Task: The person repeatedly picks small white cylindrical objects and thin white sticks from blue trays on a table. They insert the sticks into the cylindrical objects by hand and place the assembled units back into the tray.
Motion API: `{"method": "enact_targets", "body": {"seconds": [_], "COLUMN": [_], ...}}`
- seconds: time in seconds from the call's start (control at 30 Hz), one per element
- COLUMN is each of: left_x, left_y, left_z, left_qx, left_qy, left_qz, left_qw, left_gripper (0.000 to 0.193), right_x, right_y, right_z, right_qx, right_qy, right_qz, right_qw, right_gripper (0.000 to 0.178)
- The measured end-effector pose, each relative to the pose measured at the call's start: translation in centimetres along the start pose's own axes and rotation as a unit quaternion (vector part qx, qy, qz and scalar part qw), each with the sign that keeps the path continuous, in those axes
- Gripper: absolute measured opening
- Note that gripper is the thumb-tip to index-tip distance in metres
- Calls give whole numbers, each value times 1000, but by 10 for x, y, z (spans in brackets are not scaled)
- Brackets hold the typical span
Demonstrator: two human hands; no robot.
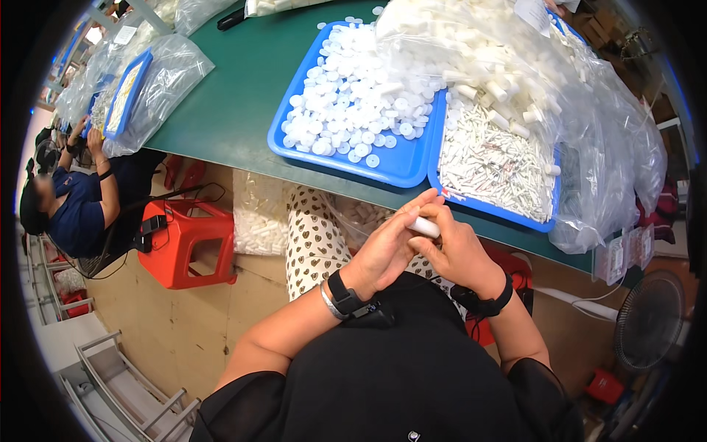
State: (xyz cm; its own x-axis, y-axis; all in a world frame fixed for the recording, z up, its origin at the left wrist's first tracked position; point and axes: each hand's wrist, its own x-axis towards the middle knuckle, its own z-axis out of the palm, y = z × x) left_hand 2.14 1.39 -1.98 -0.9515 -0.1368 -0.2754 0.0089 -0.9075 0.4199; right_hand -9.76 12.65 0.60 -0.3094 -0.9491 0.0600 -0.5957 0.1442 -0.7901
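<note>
My two hands meet just off the near edge of the table, around a short white plastic cylinder (425,227). My right hand (465,254) pinches it between thumb and curled fingers. Cupped against its other side, my left hand (387,250) has its fingers together and stretched toward the right fingertips. A tiny red bit (442,193) shows by the fingertips; whether I hold it cannot be told. Beyond the hands, a blue tray (401,168) carries many translucent white discs (346,96). Beside it, another blue tray (508,214) holds many thin white pieces (501,162).
A large clear bag of cream-white cylinders (501,44) rests over the trays' far parts on the green table (228,96). Clear plastic hangs at the right edge, near a fan (648,320). At left are a red stool (184,243) and a seated person (85,199) with another tray.
</note>
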Motion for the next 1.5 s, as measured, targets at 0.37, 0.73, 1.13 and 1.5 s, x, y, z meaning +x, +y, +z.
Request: {"method": "enact_targets", "body": {"seconds": [0.37,0.73,1.13,1.5], "left_x": [-3,4,5,-1], "left_y": [-11,-3,-11,-8], "left_z": [-4,-9,0,-4], "left_qx": [-83,-29,-180,-81], "left_qy": [9,-5,10,29], "left_qz": [-17,-14,36,66], "left_qw": [996,999,983,994], "left_gripper": [53,54,43,46], "right_x": [1,1,8,10], "right_y": [10,4,-13,-8], "right_z": [7,13,26,30], "right_qx": [-101,-90,-223,-67], "right_qy": [60,109,112,76], "right_qz": [-121,-83,-78,-29], "right_qw": [986,986,965,994], "right_gripper": [18,24,19,19]}}
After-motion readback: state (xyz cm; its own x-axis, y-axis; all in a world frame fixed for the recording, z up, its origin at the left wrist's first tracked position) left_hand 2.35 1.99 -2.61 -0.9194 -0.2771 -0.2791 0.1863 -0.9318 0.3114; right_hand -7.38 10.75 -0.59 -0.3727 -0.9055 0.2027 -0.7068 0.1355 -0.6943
